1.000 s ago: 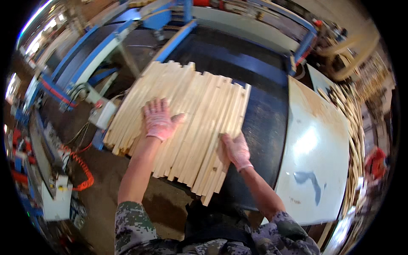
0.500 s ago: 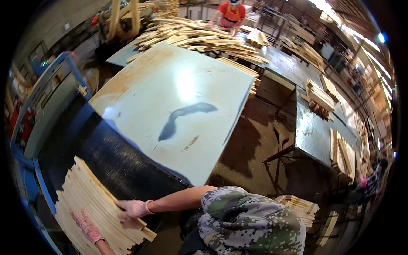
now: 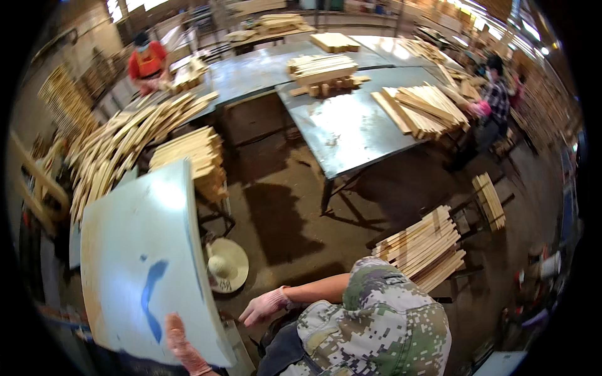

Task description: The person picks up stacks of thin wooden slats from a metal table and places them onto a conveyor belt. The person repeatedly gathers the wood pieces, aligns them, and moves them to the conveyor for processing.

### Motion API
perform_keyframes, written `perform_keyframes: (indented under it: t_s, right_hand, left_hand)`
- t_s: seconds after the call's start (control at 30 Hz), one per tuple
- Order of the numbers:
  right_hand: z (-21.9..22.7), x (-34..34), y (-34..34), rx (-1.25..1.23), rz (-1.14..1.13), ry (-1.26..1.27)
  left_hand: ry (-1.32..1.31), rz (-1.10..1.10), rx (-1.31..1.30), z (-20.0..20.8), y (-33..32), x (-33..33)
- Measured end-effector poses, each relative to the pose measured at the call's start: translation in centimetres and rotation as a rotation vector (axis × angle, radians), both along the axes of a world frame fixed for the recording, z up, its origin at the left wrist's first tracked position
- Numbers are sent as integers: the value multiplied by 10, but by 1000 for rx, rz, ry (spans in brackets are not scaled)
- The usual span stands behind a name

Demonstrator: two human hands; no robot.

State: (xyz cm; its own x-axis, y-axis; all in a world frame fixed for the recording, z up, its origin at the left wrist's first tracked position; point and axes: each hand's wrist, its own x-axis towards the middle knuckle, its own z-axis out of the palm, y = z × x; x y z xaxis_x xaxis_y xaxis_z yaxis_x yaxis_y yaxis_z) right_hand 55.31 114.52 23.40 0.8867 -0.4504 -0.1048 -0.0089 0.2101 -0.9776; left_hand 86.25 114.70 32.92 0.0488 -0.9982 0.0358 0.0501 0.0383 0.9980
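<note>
My left hand, in a pinkish work glove, is raised with its fingers pointing up. It is in front of the near edge of a pale blue-grey sheet-topped table marked with a blue smear. I cannot tell whether it touches the surface. My right hand, gloved too, hangs over the floor to the right of this table, fingers extended and holding nothing. A round straw hat lies low beside the table, past my right hand. My right arm comes out of a camouflage sleeve.
Wood strips are stacked at right on a low stand. Beyond the pale table lie a strip stack and a loose heap. A metal table holds more strips. One person works far left, another far right.
My view has swung right. Both hands have left the row of wood strips on the dark surface, which is out of sight now. The low strip stack at right shows more fully.
</note>
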Motion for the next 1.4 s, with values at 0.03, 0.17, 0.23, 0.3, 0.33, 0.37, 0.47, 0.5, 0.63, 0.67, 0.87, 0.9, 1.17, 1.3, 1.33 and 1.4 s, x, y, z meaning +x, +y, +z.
perform_keyframes:
  t_s: [0.03, 0.17, 0.23, 0.3, 0.33, 0.37, 0.47, 0.5, 0.63, 0.67, 0.87, 0.9, 1.17, 1.3, 1.33, 1.4]
  right_hand:
    - [-22, -38, -4, 233, -152, 197]
    - [-86, -196, 19, 125, -617, 441]
    - [-89, -248, 36, 286, -879, 551]
    - [-86, -289, 50, 295, -973, 610]
    - [-86, -306, 55, 296, -1012, 641]
    - [-114, -321, 65, 237, -1056, 602]
    - [-189, -348, 86, 384, -1184, 356]
    - [-195, -355, 87, 542, -1251, 180]
    - [-197, -391, 70, 847, -1439, 215]
    - [-207, -420, 62, 683, -1282, 468]
    - [-173, -555, 20, 456, -1254, 921]
    - [-174, -579, 16, 456, -1306, 881]
    - [-151, -767, 8, 530, -1522, 879]
    - [-151, -932, 22, 482, -1630, 930]
    - [-152, -979, 22, 434, -1670, 1093]
    - [-132, -1074, 16, 362, -1746, 1319]
  left_hand:
    - [85, -74, -22, -26, -19, -30]
    - [-88, -371, 290, -67, -80, -195]
    - [1, -437, 420, -113, -103, -248]
    - [-169, -685, 374, -139, -126, -293]
    - [-128, -729, 443, -153, -136, -308]
    - [-86, -778, 521, -155, -140, -336]
    - [-208, -896, 534, -156, -170, -396]
    - [-243, -920, 526, -158, -180, -416]
    - [-306, -926, 576, -178, -232, -485]
    - [-258, -938, 597, -198, -249, -497]
    - [-289, -966, 547, -223, -317, -628]
    - [-350, -1013, 526, -221, -324, -646]
    - [-647, -1345, 385, -214, -338, -847]
    - [-715, -1390, 464, -243, -316, -918]
    - [-770, -1402, 506, -235, -304, -940]
    - [-898, -1410, 501, -231, -278, -973]
